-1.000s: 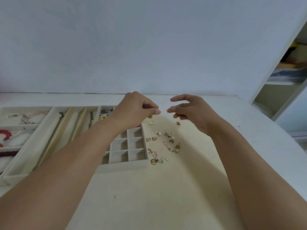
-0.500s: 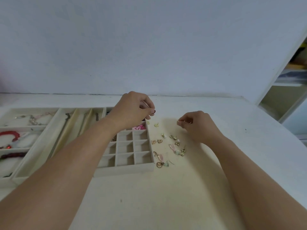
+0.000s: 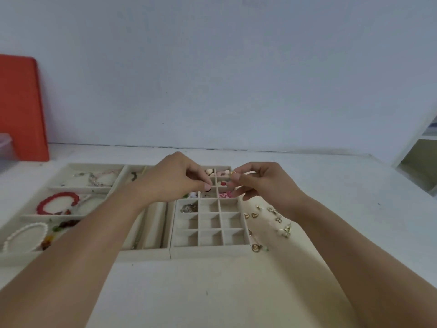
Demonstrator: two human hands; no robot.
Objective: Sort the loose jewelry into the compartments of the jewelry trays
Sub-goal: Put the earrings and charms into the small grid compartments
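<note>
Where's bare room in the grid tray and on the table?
Free: the near three rows of the beige grid tray, and the white tabletop in front of it. Crowded: far cells under the left hand and right hand; loose gold earrings right of the tray.

An orange board [image 3: 20,107] leans against the wall [image 3: 224,67]; white shelving [image 3: 423,147] stands far right.

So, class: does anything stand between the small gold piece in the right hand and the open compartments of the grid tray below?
Nothing visible does. The right hand holds the gold piece above the grid tray; the left hand is beside it, not underneath.
</note>
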